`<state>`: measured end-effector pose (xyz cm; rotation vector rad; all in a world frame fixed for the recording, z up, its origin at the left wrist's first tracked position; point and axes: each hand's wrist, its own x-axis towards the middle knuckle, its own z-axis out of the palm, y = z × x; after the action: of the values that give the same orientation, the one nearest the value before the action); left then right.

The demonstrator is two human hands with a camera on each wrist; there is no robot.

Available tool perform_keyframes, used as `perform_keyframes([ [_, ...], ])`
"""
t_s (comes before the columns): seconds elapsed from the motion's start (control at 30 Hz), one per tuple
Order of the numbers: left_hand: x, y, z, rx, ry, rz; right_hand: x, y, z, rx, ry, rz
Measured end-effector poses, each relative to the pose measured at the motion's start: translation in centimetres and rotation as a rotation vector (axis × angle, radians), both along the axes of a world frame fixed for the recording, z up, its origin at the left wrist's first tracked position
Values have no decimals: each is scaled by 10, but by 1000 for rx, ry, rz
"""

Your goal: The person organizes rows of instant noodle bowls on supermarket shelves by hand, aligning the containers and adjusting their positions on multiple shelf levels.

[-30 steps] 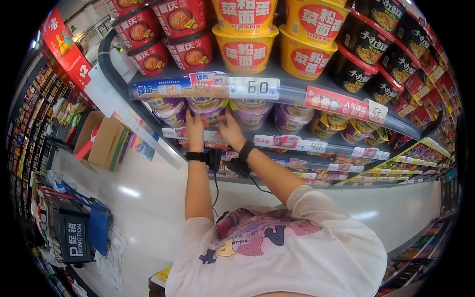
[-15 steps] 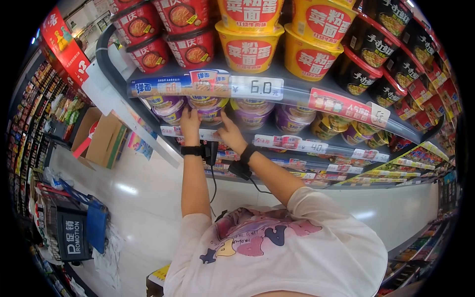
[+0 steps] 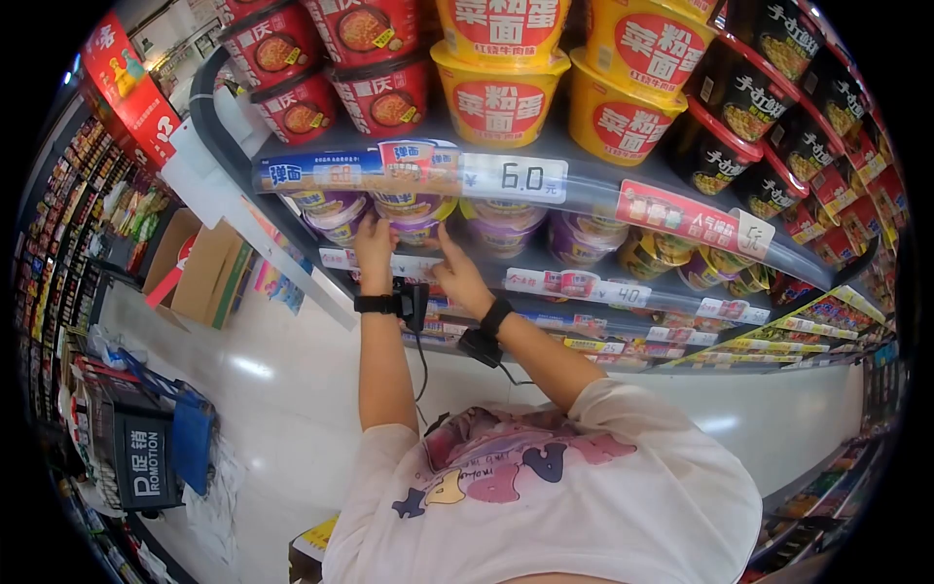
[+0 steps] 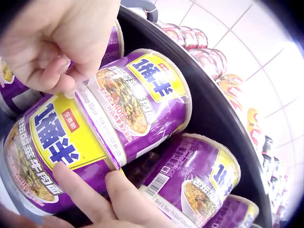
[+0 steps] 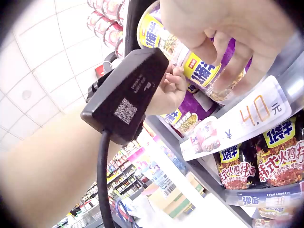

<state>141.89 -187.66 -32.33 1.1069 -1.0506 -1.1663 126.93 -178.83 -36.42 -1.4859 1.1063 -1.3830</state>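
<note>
Two purple instant noodle tubs are stacked at the shelf's front, an upper tub (image 4: 142,95) on a lower tub (image 4: 57,147). My left hand (image 4: 61,42) is beside them with curled fingers, tips right at the rim between the two; I cannot tell whether it pinches that rim. My right hand (image 3: 459,277) is in front, its straight fingers (image 4: 76,187) touching the lower tub's front and rim in the left wrist view. From the right wrist view, the right hand (image 5: 228,38) covers part of the lower tub, and the left hand (image 5: 173,90) shows behind it.
More purple tubs (image 4: 190,175) stand alongside. Above runs a shelf edge with a price label (image 3: 511,177), carrying red tubs (image 3: 379,97) and yellow tubs (image 3: 501,102). A 4.0 label (image 5: 256,111) fronts the lower shelf. On the left are a carton (image 3: 199,273) and a cart (image 3: 146,457).
My left hand has shifted slightly left and down along the tub stack. My right hand has drawn back a little from the tubs, with its index finger extended.
</note>
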Motion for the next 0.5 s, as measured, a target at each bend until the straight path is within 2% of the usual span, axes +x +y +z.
perform_keyframes([
  [0.07,-1,1,0,-3,-15,20,0,2,2,47,-6,29],
  [0.27,-3,14,11,9,-15,-11,-2,5,-1,-39,81,6],
  [0.4,-2,9,4,-18,-64,9,-1,11,10,51,31,-20],
  [0.5,-3,6,-6,-32,-21,21,-7,21,24,105,99,-29],
])
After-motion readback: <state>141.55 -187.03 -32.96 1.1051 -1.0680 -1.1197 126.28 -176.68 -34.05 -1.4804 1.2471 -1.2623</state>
